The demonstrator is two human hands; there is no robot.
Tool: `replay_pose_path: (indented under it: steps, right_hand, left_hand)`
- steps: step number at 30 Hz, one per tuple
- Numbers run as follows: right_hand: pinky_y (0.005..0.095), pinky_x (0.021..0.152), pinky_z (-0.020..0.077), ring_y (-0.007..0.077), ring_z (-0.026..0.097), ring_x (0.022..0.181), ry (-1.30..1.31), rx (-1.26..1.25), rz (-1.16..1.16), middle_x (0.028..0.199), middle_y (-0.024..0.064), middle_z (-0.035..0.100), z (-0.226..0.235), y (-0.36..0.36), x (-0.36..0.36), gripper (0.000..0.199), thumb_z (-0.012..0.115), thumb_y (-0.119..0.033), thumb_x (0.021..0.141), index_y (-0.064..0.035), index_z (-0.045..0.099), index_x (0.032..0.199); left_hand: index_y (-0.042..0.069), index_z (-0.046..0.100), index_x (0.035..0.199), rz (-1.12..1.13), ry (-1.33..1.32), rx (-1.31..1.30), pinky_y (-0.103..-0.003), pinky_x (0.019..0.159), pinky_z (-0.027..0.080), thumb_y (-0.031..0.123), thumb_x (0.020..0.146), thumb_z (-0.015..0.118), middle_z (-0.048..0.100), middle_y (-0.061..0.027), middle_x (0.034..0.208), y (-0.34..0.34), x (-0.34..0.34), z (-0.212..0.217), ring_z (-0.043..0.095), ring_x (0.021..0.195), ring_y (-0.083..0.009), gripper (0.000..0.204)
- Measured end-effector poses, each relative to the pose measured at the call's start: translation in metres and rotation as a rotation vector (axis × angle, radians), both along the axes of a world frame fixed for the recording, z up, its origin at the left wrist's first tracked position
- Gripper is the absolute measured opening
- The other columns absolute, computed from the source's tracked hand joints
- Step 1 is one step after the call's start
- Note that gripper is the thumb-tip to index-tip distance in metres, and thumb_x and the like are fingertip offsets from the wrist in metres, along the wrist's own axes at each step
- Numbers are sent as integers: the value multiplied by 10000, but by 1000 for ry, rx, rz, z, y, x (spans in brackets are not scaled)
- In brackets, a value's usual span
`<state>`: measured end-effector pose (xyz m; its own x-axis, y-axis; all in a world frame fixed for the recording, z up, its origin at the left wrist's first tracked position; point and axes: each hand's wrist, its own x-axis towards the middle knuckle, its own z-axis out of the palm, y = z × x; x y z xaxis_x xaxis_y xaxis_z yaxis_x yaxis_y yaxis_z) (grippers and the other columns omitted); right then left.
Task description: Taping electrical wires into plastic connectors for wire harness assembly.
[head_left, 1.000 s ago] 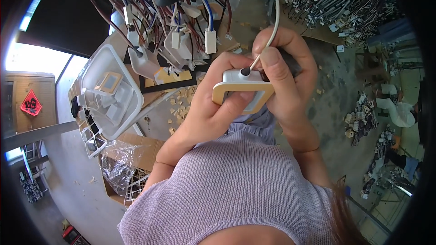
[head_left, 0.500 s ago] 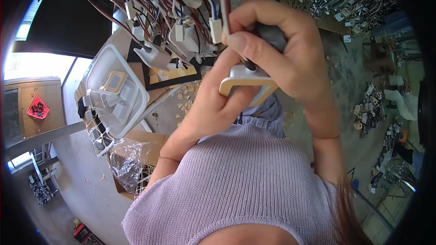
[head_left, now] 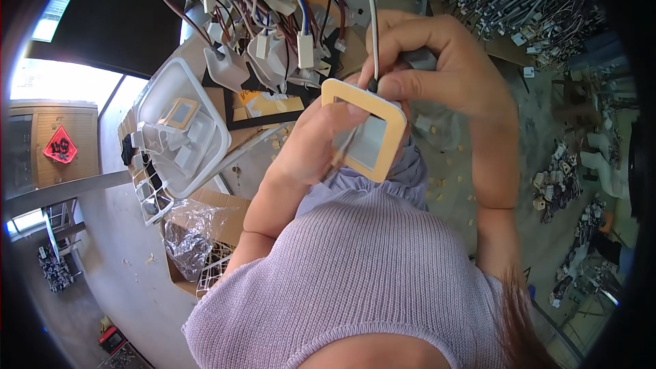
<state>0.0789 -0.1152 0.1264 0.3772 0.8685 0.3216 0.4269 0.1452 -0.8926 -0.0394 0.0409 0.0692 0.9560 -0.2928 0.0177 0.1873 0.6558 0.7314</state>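
In front of the torso (head_left: 342,260), the tan-bordered square housing (head_left: 374,138) is held tilted by the left hand (head_left: 309,140), thumb over its rim, other fingers hidden. At the black grommet (head_left: 372,85), the white cable (head_left: 374,27) is pinched by the right hand (head_left: 447,72), between thumb and fingers.

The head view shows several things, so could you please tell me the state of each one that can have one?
Tan-rimmed frame, tilted, in hand
Left hand, closed on the frame
White cable, reaching the picture's top edge
Right hand, closed at the cable's lower end
White tray, holding white parts
Cardboard box, open
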Motion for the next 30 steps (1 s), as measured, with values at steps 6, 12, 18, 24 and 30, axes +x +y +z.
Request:
replay_pose_path:
  steps: [6, 12, 18, 24, 30]
  right_hand:
    - [210, 732, 409, 75, 536, 765, 248, -176, -171, 830, 9, 576, -7, 4, 6, 202, 704, -172, 799, 13, 638, 849]
    - [266, 633, 438, 148, 557, 670, -257, 138, -849, 701, 56, 590, -34, -13, -43, 153, 741, -145, 782, -11, 682, 827]
    - [245, 708, 448, 122, 592, 797, 134, -47, -668, 843, 67, 650, -50, -1, -88, 166, 752, -87, 760, 16, 690, 875]
    - [268, 737, 426, 163, 560, 844, 130, 71, -669, 835, 59, 657, -64, -20, -94, 170, 774, -110, 737, -4, 686, 838]
    - [277, 716, 421, 162, 543, 799, 148, 216, -612, 857, 63, 623, -66, -36, -99, 150, 752, -28, 732, 10, 651, 837]
  left_hand:
    - [15, 425, 1281, 304, -80, 437, -219, 826, 411, 168, 950, 475, 537, -21, 1036, -13, 2, 9, 487, 947, -62, 368]
    - [32, 488, 1244, 519, 113, 133, -340, 839, 528, 251, 967, 496, 577, -62, 1134, -14, 18, 6, 598, 1019, -169, 352]
    - [90, 494, 1194, 532, 32, 214, -246, 800, 438, 187, 979, 488, 529, -6, 1034, -22, 26, -3, 503, 933, -85, 236]
    - [31, 529, 1142, 369, 221, -21, -321, 766, 509, 220, 938, 549, 601, -42, 1016, -26, 15, 16, 616, 911, -161, 280]
    - [4, 546, 1109, 179, 237, -34, -319, 731, 517, 196, 929, 570, 628, -71, 983, -30, 14, 19, 636, 860, -181, 264]
